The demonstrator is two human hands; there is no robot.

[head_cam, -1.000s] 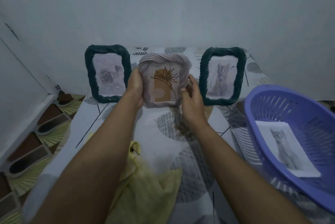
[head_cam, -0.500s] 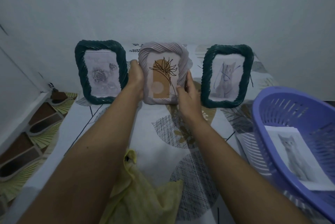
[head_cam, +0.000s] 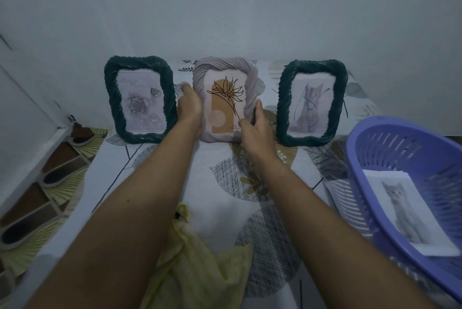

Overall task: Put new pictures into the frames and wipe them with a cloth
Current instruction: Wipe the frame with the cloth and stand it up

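Three frames stand in a row at the back of the table against the wall. The middle one is a pale pink frame [head_cam: 223, 71] with a leaf drawing; my left hand [head_cam: 188, 106] grips its left edge and my right hand [head_cam: 255, 128] grips its lower right corner. A dark green frame [head_cam: 111, 98] with a rose picture stands to the left. Another dark green frame [head_cam: 283, 106] with a scribbled cat picture stands to the right. A yellow cloth [head_cam: 200, 263] lies crumpled near the front edge, between my forearms.
A purple plastic basket [head_cam: 370, 143] sits at the right, holding a cat picture [head_cam: 405, 211]; more paper lies under its left side. The table [head_cam: 220, 211] has a patterned cover. The grey wall rises right behind the frames. Tiled floor lies to the left.
Both hands have carried the pink frame slightly back and down, so that it now stands level with the two green frames. The view has shifted a little.
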